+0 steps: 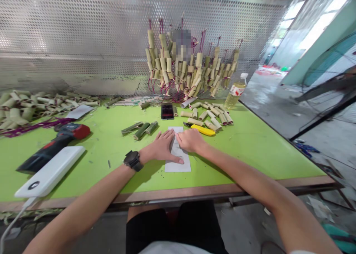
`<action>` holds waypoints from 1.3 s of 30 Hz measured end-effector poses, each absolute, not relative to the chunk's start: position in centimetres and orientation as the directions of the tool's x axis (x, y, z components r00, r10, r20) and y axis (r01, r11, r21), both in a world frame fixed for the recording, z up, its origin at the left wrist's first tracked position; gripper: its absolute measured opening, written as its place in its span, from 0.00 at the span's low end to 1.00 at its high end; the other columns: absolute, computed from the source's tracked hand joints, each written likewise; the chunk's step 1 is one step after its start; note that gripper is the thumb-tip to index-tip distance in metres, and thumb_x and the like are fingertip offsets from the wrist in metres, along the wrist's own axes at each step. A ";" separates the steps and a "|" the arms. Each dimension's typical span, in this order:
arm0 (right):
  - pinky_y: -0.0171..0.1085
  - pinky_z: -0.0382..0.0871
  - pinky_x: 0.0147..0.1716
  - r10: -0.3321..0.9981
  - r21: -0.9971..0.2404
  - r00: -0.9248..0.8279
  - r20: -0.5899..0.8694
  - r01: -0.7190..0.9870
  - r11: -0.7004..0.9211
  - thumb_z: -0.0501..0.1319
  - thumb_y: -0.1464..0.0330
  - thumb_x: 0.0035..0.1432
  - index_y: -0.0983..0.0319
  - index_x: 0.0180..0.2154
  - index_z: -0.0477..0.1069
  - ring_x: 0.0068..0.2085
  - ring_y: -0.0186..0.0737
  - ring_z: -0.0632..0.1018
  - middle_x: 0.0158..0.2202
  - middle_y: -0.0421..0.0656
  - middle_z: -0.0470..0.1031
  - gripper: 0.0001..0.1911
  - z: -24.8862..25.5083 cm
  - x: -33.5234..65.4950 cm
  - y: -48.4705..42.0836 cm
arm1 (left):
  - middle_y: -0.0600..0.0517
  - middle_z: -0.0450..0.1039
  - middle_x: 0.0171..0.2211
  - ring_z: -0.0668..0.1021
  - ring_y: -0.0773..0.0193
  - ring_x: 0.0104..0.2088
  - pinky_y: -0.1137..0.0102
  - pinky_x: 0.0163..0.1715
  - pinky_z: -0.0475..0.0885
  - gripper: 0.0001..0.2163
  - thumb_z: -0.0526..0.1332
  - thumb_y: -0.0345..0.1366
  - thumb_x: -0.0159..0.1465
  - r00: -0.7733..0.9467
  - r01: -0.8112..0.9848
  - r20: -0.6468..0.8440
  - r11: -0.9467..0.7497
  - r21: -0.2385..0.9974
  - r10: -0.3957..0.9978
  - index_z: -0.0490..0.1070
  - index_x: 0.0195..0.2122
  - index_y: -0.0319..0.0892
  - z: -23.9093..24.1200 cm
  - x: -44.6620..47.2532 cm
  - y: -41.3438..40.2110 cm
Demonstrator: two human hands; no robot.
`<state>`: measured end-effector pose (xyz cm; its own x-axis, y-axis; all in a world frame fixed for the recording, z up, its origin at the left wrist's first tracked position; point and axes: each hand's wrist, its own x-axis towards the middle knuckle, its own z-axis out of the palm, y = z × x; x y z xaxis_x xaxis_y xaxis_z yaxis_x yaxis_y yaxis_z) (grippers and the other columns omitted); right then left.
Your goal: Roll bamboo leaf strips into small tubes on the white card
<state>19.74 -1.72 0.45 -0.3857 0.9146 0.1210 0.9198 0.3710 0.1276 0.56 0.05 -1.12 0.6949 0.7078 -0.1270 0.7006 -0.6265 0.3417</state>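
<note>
A strip of white paper [178,167] lies on the green tabletop straight in front of me. My left hand [162,145] is flat on it with the fingers stretched forward and the thumb out to the side; a black watch [132,160] is on that wrist. Against the upper right part of the paper rests my right hand [191,140], its fingers curled closed near my left fingertips. Whatever those curled fingers hold, if anything, is hidden. A yellow utility knife [203,130] lies just beyond my right hand. Short bamboo pieces [143,130] sit beyond my left hand.
At left are a cordless drill [55,144], a white power bank [50,172] and a bamboo heap [27,105]. A phone [167,111], cut bamboo tubes [213,114] and a bottle [235,92] stand farther back. Strung bamboo [189,68] hangs on the perforated metal panel [83,35].
</note>
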 end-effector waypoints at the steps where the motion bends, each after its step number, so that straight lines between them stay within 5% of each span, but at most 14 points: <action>1: 0.40 0.63 0.34 0.909 0.125 -0.399 0.119 0.914 0.385 0.41 0.60 0.76 0.65 0.38 0.85 0.36 0.48 0.83 0.36 0.56 0.85 0.34 0.4 19.7 -1.8 | 0.37 0.35 0.77 0.43 0.39 0.77 0.46 0.74 0.36 0.67 0.61 0.78 0.49 0.697 0.699 -0.126 -0.628 0.343 0.706 0.41 0.78 0.36 -1.1 0.6 0.0; 39: 0.40 0.65 0.35 0.937 0.134 -0.340 0.080 0.935 0.328 0.41 0.62 0.76 0.65 0.41 0.84 0.38 0.49 0.83 0.38 0.55 0.84 0.32 1.0 19.6 -1.6 | 0.36 0.36 0.77 0.44 0.36 0.76 0.44 0.74 0.39 0.71 0.59 0.82 0.46 0.689 0.707 -0.099 -0.636 0.309 0.718 0.37 0.78 0.35 -2.0 0.6 0.4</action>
